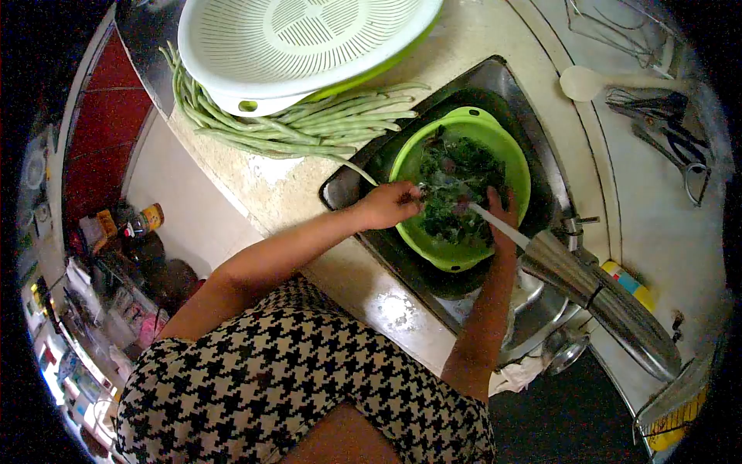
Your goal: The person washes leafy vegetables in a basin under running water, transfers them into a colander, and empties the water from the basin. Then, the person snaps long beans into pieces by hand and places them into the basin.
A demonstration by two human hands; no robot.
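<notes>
A lime-green basin (516,158) stands in the dark sink, with wet leafy greens (464,166) and water inside. At its left rim my left hand (393,206) is closed in a pinch; a small dark bit shows at the fingertips, too small to name. My right hand (502,220) reaches into the basin's right side, fingers stretched apart against the greens. From the faucet (560,267) a stream of water (498,224) runs into the basin between my hands.
Long green beans (309,127) lie on the counter, partly beneath a white colander (309,35) nested in a green basin. One bean reaches over the sink edge (336,189). A pale spoon (583,83), a whisk (645,104) and other utensils are at the right.
</notes>
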